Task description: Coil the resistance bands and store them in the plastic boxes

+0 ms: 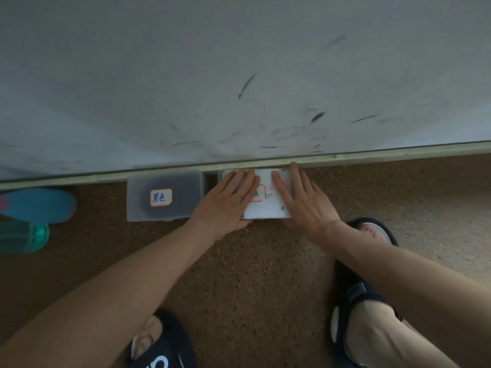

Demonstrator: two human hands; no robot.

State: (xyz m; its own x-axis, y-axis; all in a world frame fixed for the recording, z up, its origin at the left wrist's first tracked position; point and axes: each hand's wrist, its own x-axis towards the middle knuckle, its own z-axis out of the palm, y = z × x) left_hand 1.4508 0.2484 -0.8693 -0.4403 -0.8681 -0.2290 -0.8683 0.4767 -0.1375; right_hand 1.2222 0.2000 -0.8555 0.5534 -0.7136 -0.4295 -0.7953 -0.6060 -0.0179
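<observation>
A: Which step was it?
B: Closing. Both hands, left and right, lay flat and open on the white box lid, gripping nothing.
A: And the bands?
B: Not visible; a dark shape showed in the box left of the hands. Next probably needed even pressure.

Two plastic boxes sit on the floor: a closed one with a red-bordered label and a second under two flat hands, left and right. Two dark sandals, one teal bottle, one blue insole-shaped item.
</observation>
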